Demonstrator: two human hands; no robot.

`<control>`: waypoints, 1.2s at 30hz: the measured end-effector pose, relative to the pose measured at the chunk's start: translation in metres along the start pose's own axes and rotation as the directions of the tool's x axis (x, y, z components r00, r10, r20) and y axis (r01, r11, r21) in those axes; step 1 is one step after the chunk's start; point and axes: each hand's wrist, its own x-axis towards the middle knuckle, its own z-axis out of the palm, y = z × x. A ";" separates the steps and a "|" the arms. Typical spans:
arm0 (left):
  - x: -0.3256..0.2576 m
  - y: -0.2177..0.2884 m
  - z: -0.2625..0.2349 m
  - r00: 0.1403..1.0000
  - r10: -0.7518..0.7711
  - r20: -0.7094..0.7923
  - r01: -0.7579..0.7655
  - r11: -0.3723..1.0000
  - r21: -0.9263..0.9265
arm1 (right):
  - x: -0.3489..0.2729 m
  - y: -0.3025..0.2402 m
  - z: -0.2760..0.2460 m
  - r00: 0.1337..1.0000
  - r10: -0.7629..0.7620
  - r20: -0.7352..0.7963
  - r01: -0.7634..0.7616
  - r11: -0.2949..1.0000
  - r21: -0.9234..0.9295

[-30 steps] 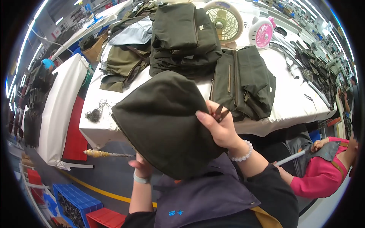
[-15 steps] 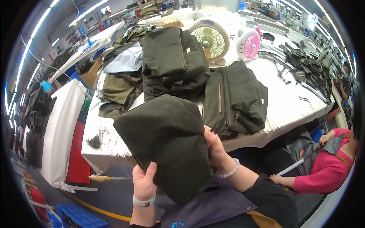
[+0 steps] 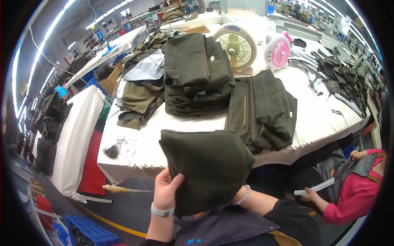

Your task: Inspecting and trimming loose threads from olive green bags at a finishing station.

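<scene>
A dark olive fabric bag [image 3: 211, 170] is held up in front of me, over the near edge of the table. My left hand [image 3: 167, 189] is closed on its left side, the thumb lying on the front face and the fingers behind. My right hand [image 3: 239, 196] is at the bag's lower right; its fingers are hidden by the cloth, so whether they grip it or reach inside I cannot tell. Just beyond lies a pile of similar bags [image 3: 271, 108] with zips, and left of it a taller stack of olive bags [image 3: 186, 61].
A white-covered table [image 3: 320, 106] holds a beige fan [image 3: 232, 49], a pink-and-white fan [image 3: 279, 51], a heap of cloth pieces [image 3: 141, 96], a tangle of thread [image 3: 111, 151] and dark straps [image 3: 344, 78]. At the right sits a person in a pink top [image 3: 353, 197]. A blue crate [image 3: 92, 231] stands lower left.
The bag has turned and moved down and right, so its zip edge no longer shows. My right hand has gone from its right edge to behind its lower part. The view has shifted slightly.
</scene>
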 end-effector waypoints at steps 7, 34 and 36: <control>0.016 -0.028 -0.013 0.987 -0.157 -0.018 0.150 0.968 -0.199 | 0.002 0.009 -0.007 0.970 0.175 -0.167 -0.131 0.961 0.244; 0.080 -0.078 -0.065 0.992 0.021 -0.128 -0.009 0.995 0.095 | -0.013 -0.122 0.011 0.949 -0.239 0.206 0.294 0.908 -0.299; 0.092 -0.070 -0.065 0.973 0.154 -0.170 -0.124 0.977 0.174 | 0.004 -0.149 0.015 0.939 -0.271 0.214 0.332 0.878 -0.346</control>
